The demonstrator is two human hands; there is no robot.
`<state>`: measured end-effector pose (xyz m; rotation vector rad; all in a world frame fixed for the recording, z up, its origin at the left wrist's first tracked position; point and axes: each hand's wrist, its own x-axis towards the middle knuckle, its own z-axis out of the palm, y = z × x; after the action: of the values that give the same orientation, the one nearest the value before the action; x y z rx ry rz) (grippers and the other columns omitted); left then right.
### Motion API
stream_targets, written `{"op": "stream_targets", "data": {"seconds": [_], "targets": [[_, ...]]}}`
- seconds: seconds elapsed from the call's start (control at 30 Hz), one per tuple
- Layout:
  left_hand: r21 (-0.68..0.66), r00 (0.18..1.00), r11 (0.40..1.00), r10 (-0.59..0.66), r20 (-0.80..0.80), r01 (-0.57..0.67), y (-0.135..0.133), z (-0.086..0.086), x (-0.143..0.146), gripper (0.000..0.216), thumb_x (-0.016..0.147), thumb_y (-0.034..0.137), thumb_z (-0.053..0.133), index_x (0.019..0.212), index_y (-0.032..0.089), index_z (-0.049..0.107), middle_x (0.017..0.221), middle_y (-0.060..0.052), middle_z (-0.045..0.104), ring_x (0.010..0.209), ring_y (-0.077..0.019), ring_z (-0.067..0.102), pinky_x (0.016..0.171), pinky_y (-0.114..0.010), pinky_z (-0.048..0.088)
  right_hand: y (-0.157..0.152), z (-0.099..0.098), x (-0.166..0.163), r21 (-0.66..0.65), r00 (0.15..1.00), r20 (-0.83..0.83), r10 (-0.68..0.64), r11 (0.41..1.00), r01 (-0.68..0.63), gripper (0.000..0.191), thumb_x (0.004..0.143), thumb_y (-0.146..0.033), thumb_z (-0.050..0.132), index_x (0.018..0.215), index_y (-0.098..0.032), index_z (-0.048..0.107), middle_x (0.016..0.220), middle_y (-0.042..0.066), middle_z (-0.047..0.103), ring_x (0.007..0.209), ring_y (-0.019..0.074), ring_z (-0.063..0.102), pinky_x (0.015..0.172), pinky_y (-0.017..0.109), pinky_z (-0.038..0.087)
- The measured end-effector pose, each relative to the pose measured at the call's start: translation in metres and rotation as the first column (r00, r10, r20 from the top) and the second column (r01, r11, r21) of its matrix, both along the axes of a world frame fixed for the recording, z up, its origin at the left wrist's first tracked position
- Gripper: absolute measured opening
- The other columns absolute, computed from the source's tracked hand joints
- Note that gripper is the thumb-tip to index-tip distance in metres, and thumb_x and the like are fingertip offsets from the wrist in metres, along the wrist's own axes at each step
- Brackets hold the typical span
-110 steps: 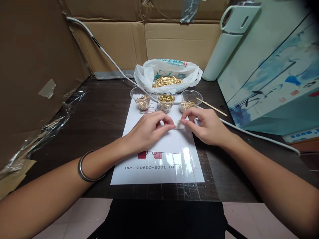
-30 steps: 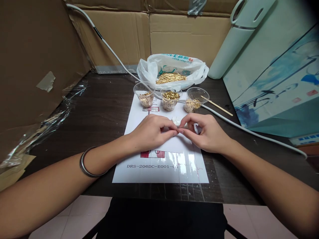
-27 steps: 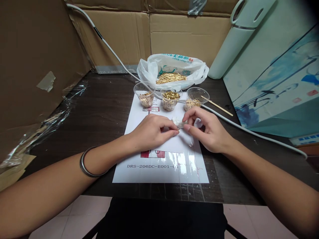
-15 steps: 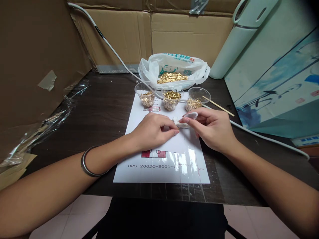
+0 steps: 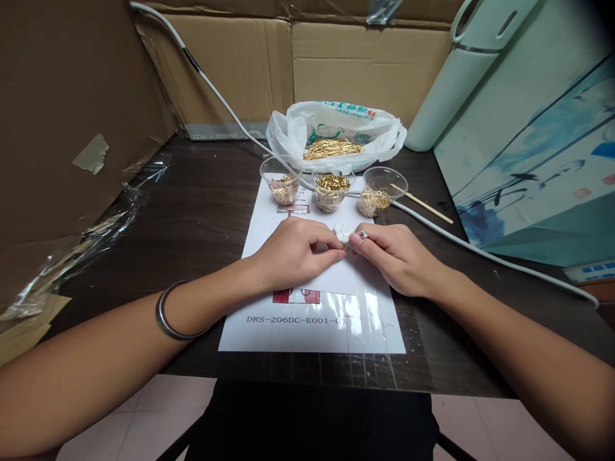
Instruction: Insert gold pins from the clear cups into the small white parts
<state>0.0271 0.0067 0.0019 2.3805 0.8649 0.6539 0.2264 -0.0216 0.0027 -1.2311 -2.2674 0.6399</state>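
My left hand (image 5: 300, 253) rests on the white paper (image 5: 307, 336), thumb and index finger pinched on a small gold-coloured metal pin (image 5: 344, 248), of which only a tip shows. Just right of it, my right hand (image 5: 396, 256) is closed, thumb against bent fingers, on a crumpled white tissue (image 5: 341, 233). The wad sticks out between both hands, and a corner of it peeks over the right index finger. The fingertips of the two hands almost meet. Most of the pin is hidden by the fingers.
Behind the hands stand a left clear cup (image 5: 283, 191), a middle cup (image 5: 331, 195) and a right cup (image 5: 377, 198), holding small gold pieces. Beyond them lies a white plastic bag (image 5: 288, 137) of longer gold pins. A wooden stick (image 5: 425, 205), white cable (image 5: 471, 243) and bottle (image 5: 451, 96) are at right.
My right hand has lowered and closed its fingers around the tissue, whose raised flap has folded down toward the left fingertips. My left hand has stayed in place.
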Motion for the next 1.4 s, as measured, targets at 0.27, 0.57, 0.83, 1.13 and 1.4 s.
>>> {"op": "stream_targets", "data": {"seconds": [0.27, 0.57, 0.83, 1.13, 1.4], "targets": [[0.016, 1.000, 1.000, -0.001, -0.011, 0.001, -0.0003, 0.0006, 0.0003, 0.019, 0.082, 0.024, 0.056, 0.072, 0.016, 0.071, 0.065, -0.001, 0.065, 0.061, -0.0104, 0.053, 0.059, -0.024, 0.039, 0.0002, -0.0006, -0.0001, 0.019, 0.991, 0.131, 0.014, 1.000, -0.017, 0.028, 0.093, -0.036, 0.039, 0.075, -0.017, 0.051, 0.061, -0.002, 0.047, 0.054, 0.0093, 0.038, 0.055, 0.025, 0.024], [0.022, 1.000, 1.000, -0.010, -0.004, 0.011, 0.0003, -0.0005, -0.0001, 0.017, 0.082, 0.024, 0.057, 0.077, 0.017, 0.072, 0.070, -0.002, 0.067, 0.064, -0.0111, 0.055, 0.061, -0.024, 0.041, -0.0003, -0.0003, -0.0009, 0.039, 0.971, 0.235, 0.033, 0.998, -0.044, 0.027, 0.095, -0.037, 0.034, 0.086, -0.018, 0.050, 0.065, -0.001, 0.052, 0.056, 0.0107, 0.045, 0.056, 0.025, 0.027], [0.036, 1.000, 0.999, -0.008, -0.010, 0.009, 0.0012, -0.0027, 0.0001, 0.016, 0.082, 0.024, 0.058, 0.079, 0.016, 0.072, 0.071, -0.002, 0.067, 0.065, -0.0117, 0.055, 0.062, -0.025, 0.041, 0.0044, -0.0065, -0.0010, 0.131, 0.978, 0.202, 0.057, 0.988, -0.084, 0.019, 0.090, -0.026, 0.040, 0.078, -0.017, 0.051, 0.064, -0.001, 0.052, 0.055, 0.0095, 0.044, 0.055, 0.024, 0.028], [0.032, 1.000, 0.999, -0.012, -0.025, 0.013, 0.0012, -0.0026, 0.0003, 0.013, 0.079, 0.022, 0.061, 0.083, 0.018, 0.072, 0.076, -0.001, 0.069, 0.067, -0.0114, 0.057, 0.063, -0.024, 0.041, 0.0059, -0.0017, -0.0017, 0.133, 0.972, 0.221, 0.083, 0.985, -0.114, 0.023, 0.092, -0.028, 0.038, 0.075, -0.017, 0.050, 0.068, 0.001, 0.050, 0.060, 0.0111, 0.044, 0.058, 0.026, 0.029], [-0.044, 0.999, 0.999, 0.023, -0.034, -0.024, 0.0001, -0.0020, 0.0012, 0.016, 0.080, 0.024, 0.060, 0.085, 0.018, 0.074, 0.075, -0.003, 0.071, 0.066, -0.0129, 0.059, 0.063, -0.026, 0.042, 0.0057, -0.0022, -0.0016, 0.160, 0.975, 0.204, 0.093, 0.979, -0.127, 0.020, 0.087, -0.022, 0.043, 0.068, -0.017, 0.048, 0.063, -0.001, 0.046, 0.056, 0.0097, 0.039, 0.056, 0.025, 0.027]]}}
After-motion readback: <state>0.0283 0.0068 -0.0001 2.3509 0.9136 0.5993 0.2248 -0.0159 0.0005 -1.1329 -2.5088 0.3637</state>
